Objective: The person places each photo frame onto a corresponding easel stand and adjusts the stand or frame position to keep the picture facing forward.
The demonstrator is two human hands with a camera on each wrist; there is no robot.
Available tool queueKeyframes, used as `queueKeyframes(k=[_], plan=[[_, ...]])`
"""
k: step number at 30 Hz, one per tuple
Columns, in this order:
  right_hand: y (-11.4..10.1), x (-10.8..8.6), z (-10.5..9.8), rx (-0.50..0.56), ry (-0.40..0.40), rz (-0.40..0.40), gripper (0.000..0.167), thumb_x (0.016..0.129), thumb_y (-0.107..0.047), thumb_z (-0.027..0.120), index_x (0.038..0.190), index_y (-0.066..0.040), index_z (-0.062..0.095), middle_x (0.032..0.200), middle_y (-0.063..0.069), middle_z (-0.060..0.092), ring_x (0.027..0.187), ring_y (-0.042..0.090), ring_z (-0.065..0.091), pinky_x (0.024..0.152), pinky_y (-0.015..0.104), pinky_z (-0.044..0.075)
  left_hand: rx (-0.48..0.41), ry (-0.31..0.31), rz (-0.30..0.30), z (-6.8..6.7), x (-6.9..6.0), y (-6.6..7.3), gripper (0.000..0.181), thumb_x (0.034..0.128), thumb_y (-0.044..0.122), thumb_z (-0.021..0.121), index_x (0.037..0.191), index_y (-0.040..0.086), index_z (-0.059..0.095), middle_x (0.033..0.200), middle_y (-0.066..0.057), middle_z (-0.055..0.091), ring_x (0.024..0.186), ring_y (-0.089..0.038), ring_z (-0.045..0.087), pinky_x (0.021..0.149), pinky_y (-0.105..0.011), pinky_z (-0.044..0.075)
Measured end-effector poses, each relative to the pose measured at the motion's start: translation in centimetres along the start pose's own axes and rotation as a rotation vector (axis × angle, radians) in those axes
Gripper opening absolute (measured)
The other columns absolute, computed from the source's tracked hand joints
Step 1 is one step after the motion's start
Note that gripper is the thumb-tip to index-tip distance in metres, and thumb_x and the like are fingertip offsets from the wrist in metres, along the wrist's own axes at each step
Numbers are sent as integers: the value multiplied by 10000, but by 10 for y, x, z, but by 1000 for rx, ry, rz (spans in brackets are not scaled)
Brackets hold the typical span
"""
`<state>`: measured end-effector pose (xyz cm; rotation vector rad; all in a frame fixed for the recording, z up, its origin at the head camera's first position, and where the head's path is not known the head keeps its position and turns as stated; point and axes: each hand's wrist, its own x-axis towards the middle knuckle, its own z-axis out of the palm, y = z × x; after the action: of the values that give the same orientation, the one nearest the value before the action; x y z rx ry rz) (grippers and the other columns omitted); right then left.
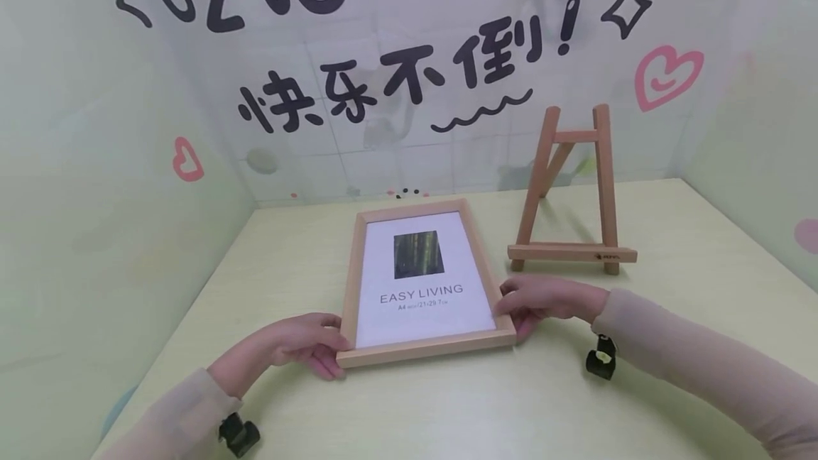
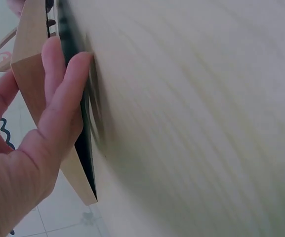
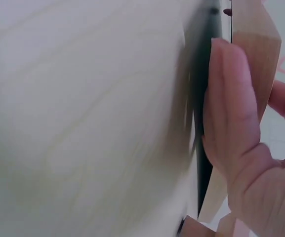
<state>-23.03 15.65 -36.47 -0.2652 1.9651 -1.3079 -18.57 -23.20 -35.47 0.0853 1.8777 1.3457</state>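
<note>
A picture frame (image 1: 428, 350) of light wood lies face up, with a white "EASY LIVING" sheet (image 1: 377, 268) and a small dark picture inside. My left hand (image 1: 297, 339) grips its near left corner, thumb on top and fingers reaching to the underside. At the near right side, my right hand (image 1: 549, 297) holds the frame the same way. Both wrist views show a dark backing along the frame's underside and a narrow shadow between it and the table; I cannot tell whether the whole frame is off the table.
Behind my right hand, a small wooden easel (image 1: 575, 253) stands upright with a ledge across its front. The pale wood-grain table (image 1: 434, 410) backs onto a white sheet (image 1: 415, 162) with dark lettering and pink hearts. Pale green panels rise on the left and right.
</note>
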Motion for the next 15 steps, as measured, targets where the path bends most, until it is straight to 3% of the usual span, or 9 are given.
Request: queueKeyframes(k=[4,8,11,15], plan=[[4,0,-6,103,-76,9,499,851,-106,570,1235,112,339,911,190,624,630,170,640,608,302,563,-47,-17,0,-3,0,-1,725,839,130,608,1345,-139,165,902,-180,635,689,-181,654,705,-348,560],[7,1,-9,180,-93,20,733,818,-46,594,1375,91,137,970,226,616,674,203,647,622,323,565,-86,0,-18,-4,1,-1,908,833,86,621,1403,-85,-65,923,-200,618,690,-191,645,723,-359,557],[8,2,-9,213,-101,21,853,805,-27,612,1414,52,20,1022,236,600,689,217,648,621,332,565,-102,11,-28,-4,2,-3,940,824,73,629,1408,-61,-95,932,-216,612,686,-196,645,718,-358,558],[10,3,-9,227,-113,12,854,808,-26,605,1417,40,10,1061,236,580,717,226,653,625,334,565,-114,4,-20,-4,2,-6,940,823,72,630,1403,-71,-97,953,-226,600,691,-193,646,717,-348,558]])
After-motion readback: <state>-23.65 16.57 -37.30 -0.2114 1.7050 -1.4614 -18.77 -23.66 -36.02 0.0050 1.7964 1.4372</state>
